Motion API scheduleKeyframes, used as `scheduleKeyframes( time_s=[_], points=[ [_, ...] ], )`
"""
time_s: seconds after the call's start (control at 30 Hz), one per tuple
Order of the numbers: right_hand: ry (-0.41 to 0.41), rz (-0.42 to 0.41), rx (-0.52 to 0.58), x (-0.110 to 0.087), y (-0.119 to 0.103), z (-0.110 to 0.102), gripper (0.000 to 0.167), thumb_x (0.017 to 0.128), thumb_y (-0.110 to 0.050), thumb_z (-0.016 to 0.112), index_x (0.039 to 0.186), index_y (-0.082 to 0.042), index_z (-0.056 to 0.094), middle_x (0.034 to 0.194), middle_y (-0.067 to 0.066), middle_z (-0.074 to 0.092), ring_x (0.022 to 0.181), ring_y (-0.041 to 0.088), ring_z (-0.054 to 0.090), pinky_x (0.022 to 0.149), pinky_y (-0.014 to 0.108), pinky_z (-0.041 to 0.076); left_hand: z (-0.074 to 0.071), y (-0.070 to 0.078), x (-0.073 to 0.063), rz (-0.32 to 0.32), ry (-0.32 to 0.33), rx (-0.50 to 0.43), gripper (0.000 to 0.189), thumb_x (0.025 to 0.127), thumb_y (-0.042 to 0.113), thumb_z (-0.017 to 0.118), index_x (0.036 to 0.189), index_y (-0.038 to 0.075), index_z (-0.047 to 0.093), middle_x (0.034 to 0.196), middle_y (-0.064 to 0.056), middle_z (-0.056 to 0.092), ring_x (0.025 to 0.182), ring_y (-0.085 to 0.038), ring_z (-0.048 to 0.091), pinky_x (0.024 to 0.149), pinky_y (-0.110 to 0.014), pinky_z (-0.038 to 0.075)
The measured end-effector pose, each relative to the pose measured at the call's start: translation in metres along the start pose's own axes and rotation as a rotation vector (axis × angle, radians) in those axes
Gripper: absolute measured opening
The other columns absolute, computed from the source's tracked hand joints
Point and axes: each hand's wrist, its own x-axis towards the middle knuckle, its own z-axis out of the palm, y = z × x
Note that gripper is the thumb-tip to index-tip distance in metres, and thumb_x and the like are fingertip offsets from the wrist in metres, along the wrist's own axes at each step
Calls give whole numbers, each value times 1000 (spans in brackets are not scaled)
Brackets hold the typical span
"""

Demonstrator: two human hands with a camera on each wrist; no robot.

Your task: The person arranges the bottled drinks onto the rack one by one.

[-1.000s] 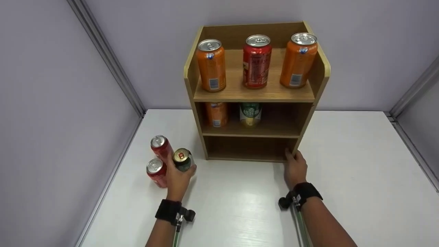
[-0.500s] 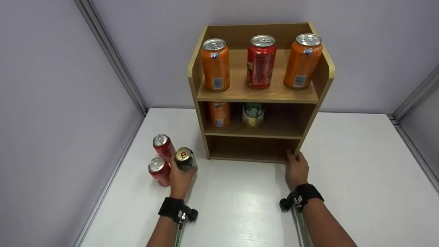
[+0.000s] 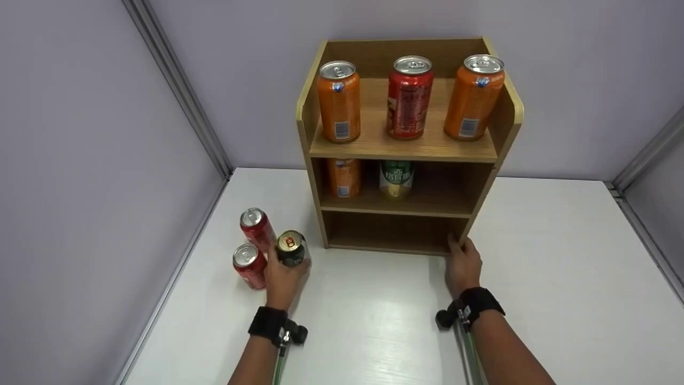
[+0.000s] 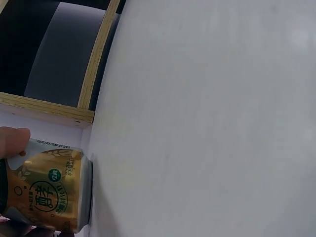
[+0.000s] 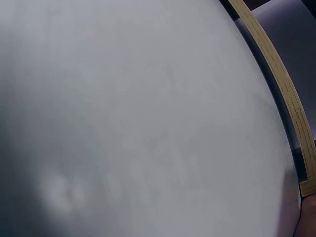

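My left hand (image 3: 284, 278) grips an upright drink can (image 3: 291, 248) with a gold lid and dark green upper part, left of the wooden shelf (image 3: 401, 210). In the left wrist view, my thumb presses the side of this can (image 4: 49, 190), whose lower part is gold with Chinese lettering; its base is close to the table, and I cannot tell whether it touches. Two red cans (image 3: 250, 266) stand just left of that hand. My right hand (image 3: 464, 270) holds the shelf's lower right corner, thumb and fingers on either side of the side panel.
On the shelf's top level stand two orange cans (image 3: 340, 101) with a red can (image 3: 409, 99) between them. The middle level holds an orange can (image 3: 344, 179) and a green-and-white can (image 3: 396, 179). A white table (image 3: 368, 310) meets grey walls (image 3: 96, 176).
The view has shifted slightly, so the shelf and cans appear a little further right. My left hand with the green-gold can has edged slightly right, away from the red cans. The right hand stays on the shelf.
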Motion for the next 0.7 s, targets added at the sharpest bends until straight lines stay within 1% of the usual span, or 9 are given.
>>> scheduleKeyframes(
  time_s=[0.17, 0.3, 0.4, 0.57, 0.7],
  points=[
    [3, -3, -4, 1, 1, 0, 68, 93, -61, 48, 145, -17, 45, 140, 7, 50, 129, 24, 44, 105, 42, 32, 2, 1, -4, 13, -12, 0, 81, 67, 7, 86, 136, 5, 44, 130, -22, 57, 123, -35, 51, 104, -47, 34],
    [15, -1, 0, 0, 1, 1, 66, 93, -62, 49, 140, -16, 50, 135, 7, 53, 123, 24, 47, 101, 41, 34, 4, 4, -8, 35, -6, 14, 79, 65, 8, 87, 133, 5, 46, 127, -21, 59, 121, -33, 52, 103, -47, 35],
    [16, -1, 4, 0, 0, 1, 65, 93, -62, 49, 137, -14, 52, 134, 7, 54, 120, 24, 47, 99, 41, 34, 6, 10, -12, 43, -12, 11, 80, 65, 9, 88, 133, 4, 47, 126, -20, 60, 120, -33, 53, 102, -48, 36],
    [7, -4, 4, 0, 1, 1, 68, 92, -63, 49, 141, -15, 49, 138, 6, 51, 124, 23, 46, 101, 41, 33, 13, 21, -18, 49, -37, -13, 81, 64, 12, 89, 133, 5, 47, 126, -18, 60, 119, -30, 54, 100, -47, 39],
    [3, -2, 13, 0, 2, 1, 69, 92, -63, 49, 143, -16, 47, 140, 6, 50, 126, 23, 44, 103, 42, 32, 19, 32, -22, 55, -68, -12, 83, 64, 16, 89, 134, 7, 46, 128, -14, 59, 120, -28, 54, 99, -47, 40]
  ],
)
